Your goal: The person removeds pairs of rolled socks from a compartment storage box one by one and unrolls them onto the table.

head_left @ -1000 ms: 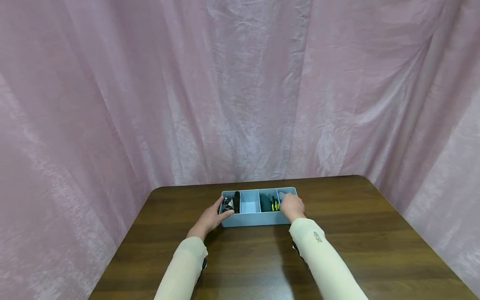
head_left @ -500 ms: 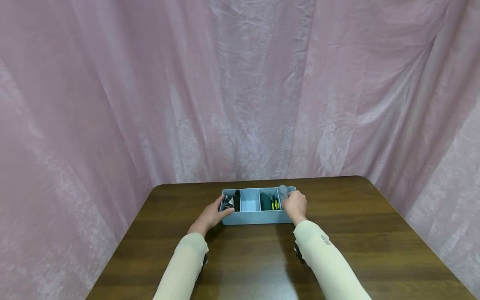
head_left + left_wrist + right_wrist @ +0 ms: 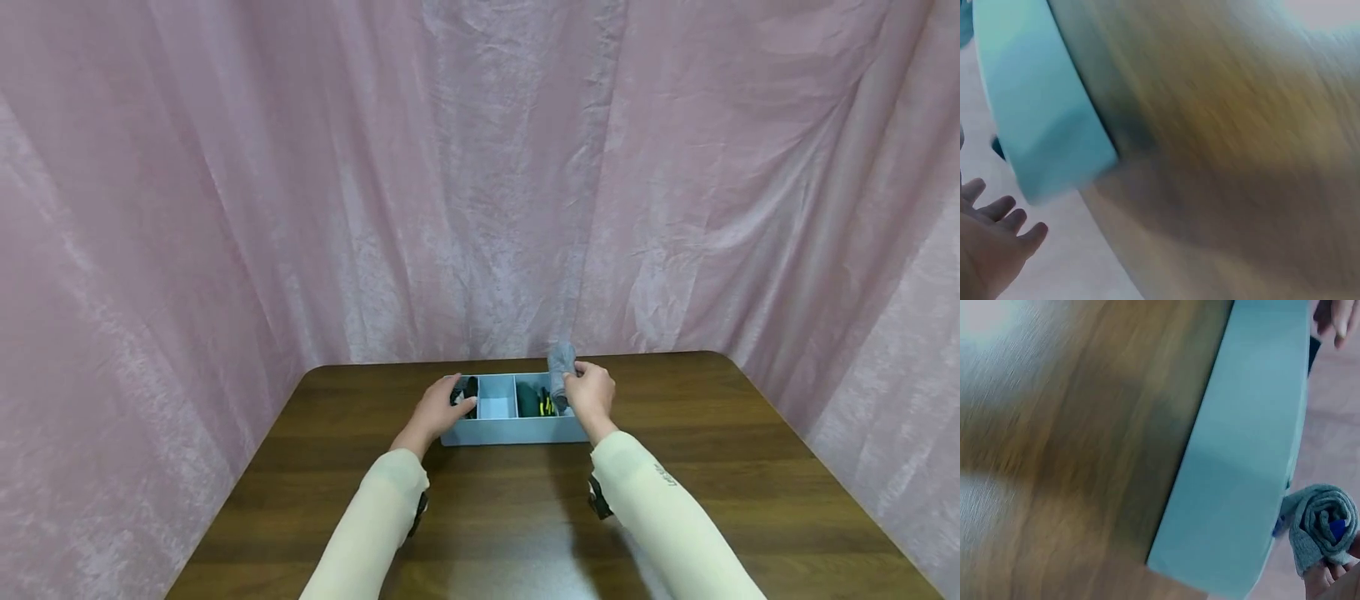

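A light blue box [image 3: 513,431] with compartments stands on the table near its far edge. My right hand [image 3: 591,395] holds a grey rolled-up sock [image 3: 561,367] above the box's right end. In the right wrist view the sock [image 3: 1317,531] shows its spiral end, with blue patches. My left hand [image 3: 435,408] is over the left end, fingers spread, partly hiding dark rolled items [image 3: 471,396]. The left wrist view shows that hand [image 3: 997,244] with its fingers apart beside the box's end.
One middle compartment [image 3: 497,397] shows its bare floor. Beside it lie a dark green roll [image 3: 528,400] and a black-and-yellow item [image 3: 547,402]. The brown wooden table [image 3: 495,508] extends towards me. Pink curtains [image 3: 480,183] hang behind it.
My right hand has lifted the grey sock up out of the right compartment. My left hand has shifted slightly right and farther over the left compartment.
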`<action>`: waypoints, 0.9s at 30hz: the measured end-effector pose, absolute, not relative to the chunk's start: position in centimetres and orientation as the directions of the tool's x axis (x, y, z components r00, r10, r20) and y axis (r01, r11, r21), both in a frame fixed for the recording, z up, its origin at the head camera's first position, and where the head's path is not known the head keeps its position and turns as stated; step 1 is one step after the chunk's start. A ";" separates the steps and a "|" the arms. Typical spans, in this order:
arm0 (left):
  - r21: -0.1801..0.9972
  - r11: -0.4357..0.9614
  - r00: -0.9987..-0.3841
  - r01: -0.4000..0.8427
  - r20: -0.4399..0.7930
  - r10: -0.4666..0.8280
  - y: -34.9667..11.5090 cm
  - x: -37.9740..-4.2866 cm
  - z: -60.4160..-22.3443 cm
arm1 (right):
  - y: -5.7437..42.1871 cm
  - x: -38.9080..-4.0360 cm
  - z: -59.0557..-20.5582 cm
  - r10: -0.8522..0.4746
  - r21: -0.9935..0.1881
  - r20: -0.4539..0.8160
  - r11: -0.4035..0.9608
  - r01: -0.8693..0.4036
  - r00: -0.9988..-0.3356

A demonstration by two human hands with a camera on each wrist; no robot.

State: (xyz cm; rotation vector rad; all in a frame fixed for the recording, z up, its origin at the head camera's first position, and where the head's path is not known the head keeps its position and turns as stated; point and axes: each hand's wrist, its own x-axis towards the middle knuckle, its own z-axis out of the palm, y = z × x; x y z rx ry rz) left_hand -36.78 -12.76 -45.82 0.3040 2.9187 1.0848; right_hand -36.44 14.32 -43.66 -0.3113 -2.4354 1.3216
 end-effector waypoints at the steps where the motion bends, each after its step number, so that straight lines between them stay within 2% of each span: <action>1: 0.657 0.730 -0.979 0.192 0.072 0.192 -12.2 -36.8 -45.7 | 14.1 -36.4 -43.4 0.359 -0.850 0.196 0.527 0.025 -0.912; 8: 0.741 0.613 -0.955 0.273 0.131 0.267 -8.1 -36.8 -43.9 | 11.8 -35.4 -41.9 0.375 -0.921 0.119 0.387 0.039 -0.919; 15: 0.860 0.478 -0.959 0.178 0.042 0.281 -6.2 -36.0 -42.5 | 8.9 -34.2 -41.1 0.304 -0.994 0.031 0.108 0.002 -0.952; 19: 0.900 0.407 -0.960 0.158 0.043 0.277 -6.2 -35.9 -42.3 | 8.0 -33.4 -41.1 0.250 -1.000 -0.010 -0.012 0.007 -0.968; 23: 0.907 0.388 -0.963 0.162 0.059 0.263 -6.5 -35.8 -42.4 | 7.9 -33.0 -41.3 0.181 -0.998 -0.018 -0.065 0.007 -0.983; 27: 0.880 0.446 -0.976 0.163 0.077 0.203 -6.6 -35.7 -42.4 | 8.3 -32.8 -41.5 0.114 -0.998 -0.044 -0.043 0.039 -0.992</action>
